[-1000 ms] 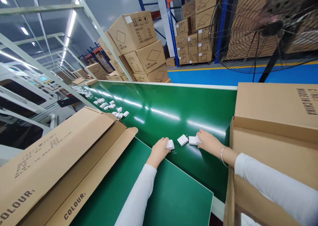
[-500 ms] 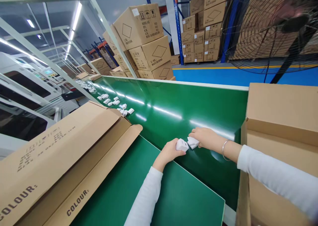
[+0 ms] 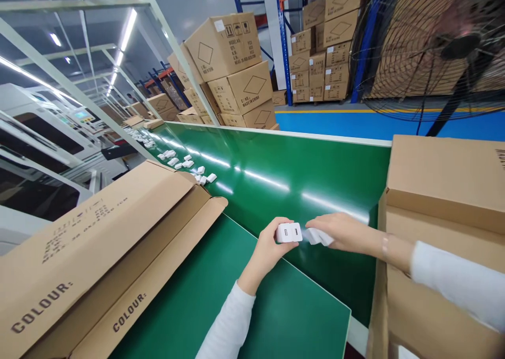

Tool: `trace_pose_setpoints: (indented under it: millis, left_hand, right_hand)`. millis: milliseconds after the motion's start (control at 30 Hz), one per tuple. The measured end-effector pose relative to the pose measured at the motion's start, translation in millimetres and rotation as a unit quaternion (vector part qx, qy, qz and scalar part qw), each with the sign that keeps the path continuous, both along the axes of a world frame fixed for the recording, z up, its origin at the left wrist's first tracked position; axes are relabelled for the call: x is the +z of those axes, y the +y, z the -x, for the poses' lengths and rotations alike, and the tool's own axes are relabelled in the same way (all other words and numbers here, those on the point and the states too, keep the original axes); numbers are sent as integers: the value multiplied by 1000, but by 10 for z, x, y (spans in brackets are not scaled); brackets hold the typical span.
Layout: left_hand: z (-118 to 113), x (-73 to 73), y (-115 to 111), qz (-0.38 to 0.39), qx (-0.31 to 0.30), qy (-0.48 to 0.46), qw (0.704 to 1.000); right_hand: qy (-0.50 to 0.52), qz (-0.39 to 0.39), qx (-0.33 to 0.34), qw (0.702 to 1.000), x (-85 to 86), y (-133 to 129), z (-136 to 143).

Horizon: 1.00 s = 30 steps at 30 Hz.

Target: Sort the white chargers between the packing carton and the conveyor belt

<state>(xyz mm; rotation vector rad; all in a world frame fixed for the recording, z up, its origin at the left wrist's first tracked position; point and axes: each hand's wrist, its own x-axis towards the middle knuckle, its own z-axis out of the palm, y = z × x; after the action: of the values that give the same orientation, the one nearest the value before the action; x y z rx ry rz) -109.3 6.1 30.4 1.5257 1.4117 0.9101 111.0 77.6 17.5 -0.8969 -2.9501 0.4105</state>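
Note:
My left hand is closed around white USB chargers, held side by side with their port faces toward me. Just to the right, my right hand grips more white chargers, blurred by motion, so their number is unclear. A small gap parts the two held groups. Both hands are above the green conveyor belt, close to the edge of the green work board. Further up the belt on the left lie several loose white chargers.
An open cardboard box stands at the right, under my right forearm. Another carton with raised flaps is on the left. Stacked cartons and a large fan stand beyond the belt. Machines line the far left.
My right hand has moved right and slightly down with its chargers, widening the gap. My left hand has turned its chargers so the USB ports face me.

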Motion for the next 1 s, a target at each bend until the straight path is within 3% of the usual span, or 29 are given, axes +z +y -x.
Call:
trace_pose_setpoints:
  millis: [133, 267, 367, 500, 600, 733, 867, 1000]
  left_hand:
    - [-306, 158, -388, -9, -48, -68, 996]
    - [-763, 127, -797, -50, -123, -129, 983]
    - [-1023, 37, -1005, -89, -170, -158, 969]
    - [-1120, -30, -1100, -161, -212, -140, 954]
    - [-1096, -13, -1112, -174, -229, -128, 949]
    - [-1072, -13, -1152, -164, -235, -75, 955]
    - [-1068, -73, -1199, -177, -199, -13, 964]
    - [-1097, -68, -1194, -203, -213, -19, 955]
  right_hand:
    - [243, 61, -106, 962, 74, -687, -614]
    - [420, 111, -93, 896, 83, -1360, -988]
    - [490, 127, -94, 857, 67, -1633, -1049]
    - [533, 157, -115, 824, -17, -1763, -1052]
    - [549, 181, -109, 809, -92, -1795, -1057]
    - [550, 180, -93, 810, -113, -1793, -1048]
    - [563, 157, -83, 807, -83, -1780, -1021]
    - [556, 180, -78, 808, -82, -1793, -1013]
